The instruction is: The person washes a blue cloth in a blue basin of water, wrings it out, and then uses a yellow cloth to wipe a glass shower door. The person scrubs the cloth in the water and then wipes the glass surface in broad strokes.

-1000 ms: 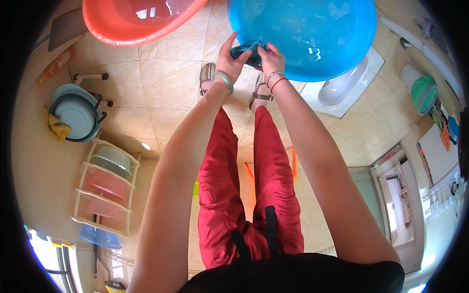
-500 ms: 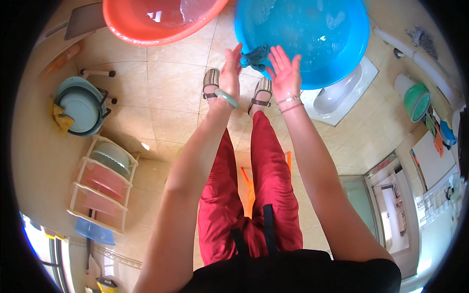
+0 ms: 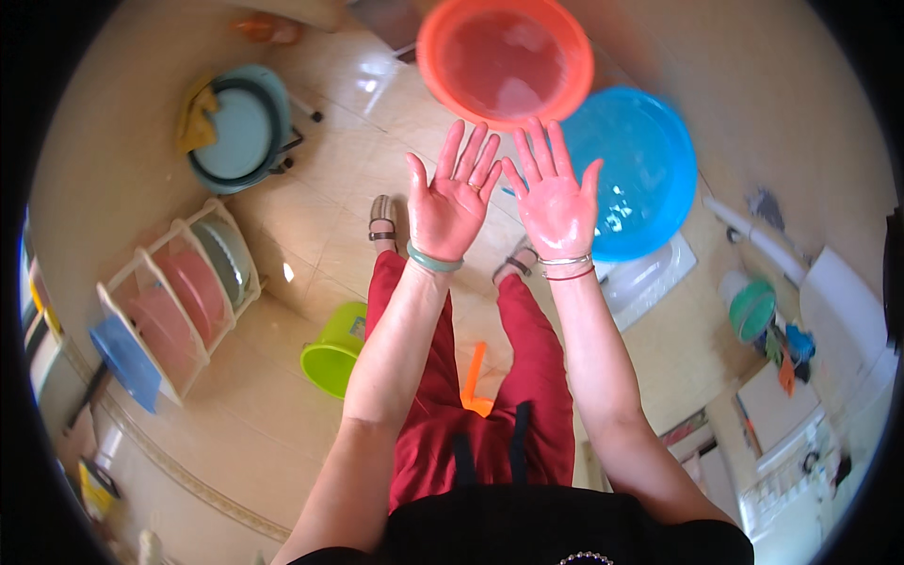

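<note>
I see the left hand (image 3: 452, 212) and right hand (image 3: 557, 202) spread wide, empty, palms up, apparently a pause in washing; working the blue basin (image 3: 680, 184) beyond, contents unclear to me, calls for lowering them.

And there it was on the left hand (image 3: 450, 212): a thin gold-toned ring (image 3: 474, 186), then a smooth jade-green bangle (image 3: 434, 260)! The right hand (image 3: 557, 209) answered with a silvery bangle (image 3: 565, 261) and red cord (image 3: 571, 275). Below came a black short-sleeved top (image 3: 527, 527), bead-edged ornament (image 3: 586, 558), deep-red trousers (image 3: 535, 350), black drawstrings (image 3: 519, 444), and striped, dark-strapped sandals (image 3: 381, 209)!
</note>
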`<state>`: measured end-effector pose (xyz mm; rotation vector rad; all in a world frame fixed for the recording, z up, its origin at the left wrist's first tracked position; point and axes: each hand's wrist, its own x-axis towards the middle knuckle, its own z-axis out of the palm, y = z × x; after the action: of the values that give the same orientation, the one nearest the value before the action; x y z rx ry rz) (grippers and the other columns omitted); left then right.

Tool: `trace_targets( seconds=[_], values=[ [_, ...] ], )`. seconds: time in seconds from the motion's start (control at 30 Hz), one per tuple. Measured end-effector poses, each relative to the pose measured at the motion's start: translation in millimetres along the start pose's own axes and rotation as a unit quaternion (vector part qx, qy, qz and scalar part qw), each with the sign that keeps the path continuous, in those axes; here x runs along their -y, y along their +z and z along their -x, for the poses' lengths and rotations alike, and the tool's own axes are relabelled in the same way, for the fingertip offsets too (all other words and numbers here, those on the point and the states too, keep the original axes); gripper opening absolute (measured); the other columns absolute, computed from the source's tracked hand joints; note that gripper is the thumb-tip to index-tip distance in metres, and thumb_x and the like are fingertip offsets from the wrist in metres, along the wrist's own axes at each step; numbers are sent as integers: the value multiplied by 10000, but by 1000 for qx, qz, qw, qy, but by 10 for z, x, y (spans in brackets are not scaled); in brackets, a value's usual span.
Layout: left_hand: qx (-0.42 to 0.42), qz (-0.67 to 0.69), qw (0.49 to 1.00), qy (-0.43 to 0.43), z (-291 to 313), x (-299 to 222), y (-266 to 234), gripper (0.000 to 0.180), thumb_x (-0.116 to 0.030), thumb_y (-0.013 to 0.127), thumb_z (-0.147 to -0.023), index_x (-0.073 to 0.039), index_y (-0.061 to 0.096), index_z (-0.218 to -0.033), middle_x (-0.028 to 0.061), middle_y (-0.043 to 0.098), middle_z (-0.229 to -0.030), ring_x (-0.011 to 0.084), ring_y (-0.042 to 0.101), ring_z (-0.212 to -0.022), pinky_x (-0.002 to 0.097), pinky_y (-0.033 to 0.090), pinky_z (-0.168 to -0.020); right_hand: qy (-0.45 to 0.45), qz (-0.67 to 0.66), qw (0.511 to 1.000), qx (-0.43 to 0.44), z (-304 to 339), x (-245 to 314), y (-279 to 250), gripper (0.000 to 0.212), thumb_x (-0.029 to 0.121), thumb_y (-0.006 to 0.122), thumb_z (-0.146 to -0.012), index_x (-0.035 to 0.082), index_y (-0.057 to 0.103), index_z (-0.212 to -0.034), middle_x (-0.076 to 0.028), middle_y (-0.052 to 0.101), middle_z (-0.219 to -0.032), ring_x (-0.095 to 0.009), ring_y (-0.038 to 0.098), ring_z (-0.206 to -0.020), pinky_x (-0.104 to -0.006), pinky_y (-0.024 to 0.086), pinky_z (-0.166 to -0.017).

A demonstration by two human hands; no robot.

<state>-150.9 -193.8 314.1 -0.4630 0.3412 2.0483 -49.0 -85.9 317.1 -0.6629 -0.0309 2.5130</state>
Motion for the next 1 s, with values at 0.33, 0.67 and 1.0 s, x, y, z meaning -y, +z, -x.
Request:
trace_targets(
  seconds=[0.33,0.67,1.0],
  values=[
    [11,18,981,195,239,-2684,-300,619,-532,422,-992,-155,385,-1482,163,278,-1572,324,244,-1461,459,235,-1194,129,43,985,105,-1259,-2560,893,719,604,356,-988,115,316,-1513,-103,294,-1575,-307,263,-1447,-474,249,-1157],
    [-34,-7,963,266,196,-5232,-1083,556,-531,441,-989,-265,403,-1475,139,143,-1606,352,206,-1465,496,256,-1171,209,127,962,122,-2551,-4986,1269,732,626,350,-981,148,285,-1530,-110,193,-1606,-334,222,-1457,-488,227,-1167],
    [-96,-10,963,252,-557,-6586,-1662,545,-576,388,-992,-329,381,-1479,137,123,-1607,337,224,-1458,471,302,-1141,228,200,946,112,-3789,-6089,1292,714,619,381,-979,168,304,-1527,-94,103,-1621,-341,241,-1441,-474,218,-1171]
  ],
)
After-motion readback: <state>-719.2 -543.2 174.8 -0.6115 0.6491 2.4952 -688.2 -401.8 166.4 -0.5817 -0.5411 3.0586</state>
